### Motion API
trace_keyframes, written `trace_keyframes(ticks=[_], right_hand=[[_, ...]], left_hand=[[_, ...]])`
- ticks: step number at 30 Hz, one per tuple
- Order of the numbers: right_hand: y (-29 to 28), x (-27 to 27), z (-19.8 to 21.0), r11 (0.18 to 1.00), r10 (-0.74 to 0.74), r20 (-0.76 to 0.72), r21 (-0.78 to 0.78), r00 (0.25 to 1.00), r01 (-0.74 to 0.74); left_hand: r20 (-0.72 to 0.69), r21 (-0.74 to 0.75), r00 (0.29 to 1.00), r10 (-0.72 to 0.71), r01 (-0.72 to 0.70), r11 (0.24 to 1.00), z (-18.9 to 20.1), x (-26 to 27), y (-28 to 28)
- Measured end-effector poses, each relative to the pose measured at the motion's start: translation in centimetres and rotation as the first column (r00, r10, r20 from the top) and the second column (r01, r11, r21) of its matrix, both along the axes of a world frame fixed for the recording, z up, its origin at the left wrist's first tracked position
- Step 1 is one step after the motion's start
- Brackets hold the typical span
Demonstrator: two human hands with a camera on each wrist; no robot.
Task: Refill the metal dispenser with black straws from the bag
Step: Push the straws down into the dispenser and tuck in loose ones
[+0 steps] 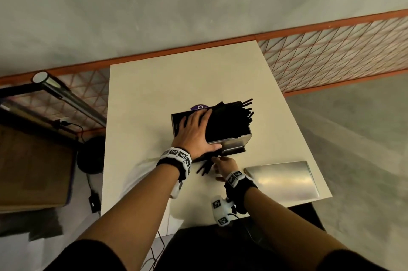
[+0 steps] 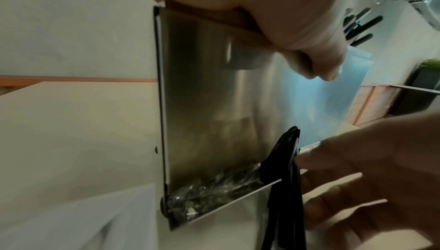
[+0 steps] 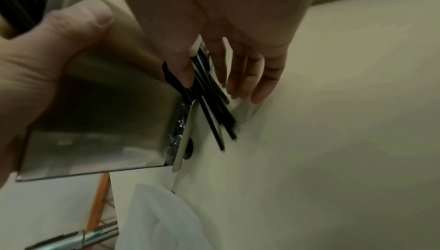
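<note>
The metal dispenser (image 1: 234,143) stands mid-table, packed with black straws (image 1: 229,120) that poke out to the far right. My left hand (image 1: 194,131) grips it from above, fingers across the top and thumb (image 3: 59,37) on the front face (image 2: 214,103). Several loose black straws (image 1: 205,168) stick out of the front tray toward me. My right hand (image 1: 223,164) is on them. Its thumb (image 3: 183,73) and index finger pinch the bunch of straws (image 3: 214,112), while the other fingers stay straight. Crinkled clear wrap (image 2: 214,188) lies in the tray.
A flat metal lid (image 1: 284,180) lies on the cream table (image 1: 165,85) to the right of my right wrist. A pale plastic bag (image 3: 161,216) hangs near the table's near-left edge. An orange mesh railing (image 1: 331,56) runs behind the table; a metal pole (image 1: 66,96) stands left.
</note>
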State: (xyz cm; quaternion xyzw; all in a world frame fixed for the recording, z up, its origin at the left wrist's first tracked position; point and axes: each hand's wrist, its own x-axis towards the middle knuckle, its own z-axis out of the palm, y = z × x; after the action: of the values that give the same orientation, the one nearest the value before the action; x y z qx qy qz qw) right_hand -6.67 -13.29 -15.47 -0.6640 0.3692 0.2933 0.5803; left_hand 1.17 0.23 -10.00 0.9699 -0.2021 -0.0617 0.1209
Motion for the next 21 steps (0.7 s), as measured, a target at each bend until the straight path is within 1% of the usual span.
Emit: trace_keyframes(ticks=[3, 5, 7, 10, 14, 17, 21], right_hand=[[0.3, 0.3, -0.2, 0.997, -0.064, -0.021, 0.05, 0.998, 0.065], [0.4, 0.5, -0.4, 0.99, -0.112, -0.041, 0.085, 0.993, 0.115], [0.4, 0.6, -0.5, 0.984, -0.143, -0.048, 0.101, 0.989, 0.147], [0.3, 0.8, -0.7, 0.983, -0.14, -0.05, 0.116, 0.989, 0.145], [0.2, 1.3, -0.9, 0.981, -0.145, -0.021, 0.127, 0.989, 0.147], [0.3, 2.0, -0.7, 0.974, -0.164, -0.011, 0.158, 0.986, 0.164], [0.7, 2.9, -0.4, 0.948, -0.23, -0.03, 0.22, 0.973, 0.231]], left_hand=[[0.09, 0.003, 0.996, -0.018, 0.018, 1.0, 0.1, -0.1, 0.3], [0.106, 0.025, 0.994, -0.023, 0.021, 0.999, 0.2, -0.1, 0.3], [0.063, 0.08, 0.998, -0.017, 0.012, 0.997, 0.4, 0.2, 0.1], [-0.024, 0.154, 1.0, -0.011, 0.015, 0.988, 1.0, 1.5, -0.1], [-0.127, 0.14, 0.992, -0.004, 0.022, 0.99, 2.3, 4.2, 0.0], [-0.13, 0.106, 0.991, -0.01, 0.024, 0.994, 2.3, 5.7, 0.4], [-0.122, 0.061, 0.992, -0.021, 0.029, 0.998, 2.0, 6.9, 0.8]])
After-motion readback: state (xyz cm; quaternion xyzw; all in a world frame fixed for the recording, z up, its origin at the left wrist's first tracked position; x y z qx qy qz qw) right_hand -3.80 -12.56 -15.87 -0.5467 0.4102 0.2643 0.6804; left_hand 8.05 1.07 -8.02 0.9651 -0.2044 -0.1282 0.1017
